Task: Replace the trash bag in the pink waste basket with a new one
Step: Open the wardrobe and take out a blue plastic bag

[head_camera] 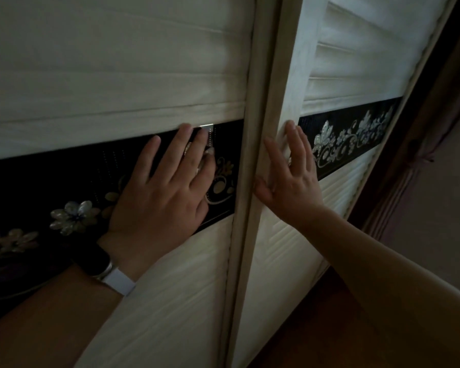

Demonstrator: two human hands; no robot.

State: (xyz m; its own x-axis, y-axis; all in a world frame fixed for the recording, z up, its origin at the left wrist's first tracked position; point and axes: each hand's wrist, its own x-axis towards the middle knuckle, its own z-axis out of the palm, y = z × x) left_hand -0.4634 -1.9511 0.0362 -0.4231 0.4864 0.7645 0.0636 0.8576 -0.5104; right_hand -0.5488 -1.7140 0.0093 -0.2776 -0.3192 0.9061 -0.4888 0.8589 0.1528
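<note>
Strapped with a white wristband [117, 281], left hand [160, 197] is pressing flat, fingers straight, on the black floral band [37, 187]; right hand [290, 181] is resting open-fingered against the cream wooden door frame [252, 144], gripping nothing.

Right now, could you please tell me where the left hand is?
In the head view, the left hand lies flat on the left door's black floral band, beside the central frame that the right hand touches.

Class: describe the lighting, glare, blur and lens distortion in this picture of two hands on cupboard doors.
Head view: dim, brightest on the right door's upper panel; the black flowered band under the left hand sinks into shadow; a small glint sits just above it; the door frame beside the right hand leans, wide-lens distortion; detail is soft.
</note>
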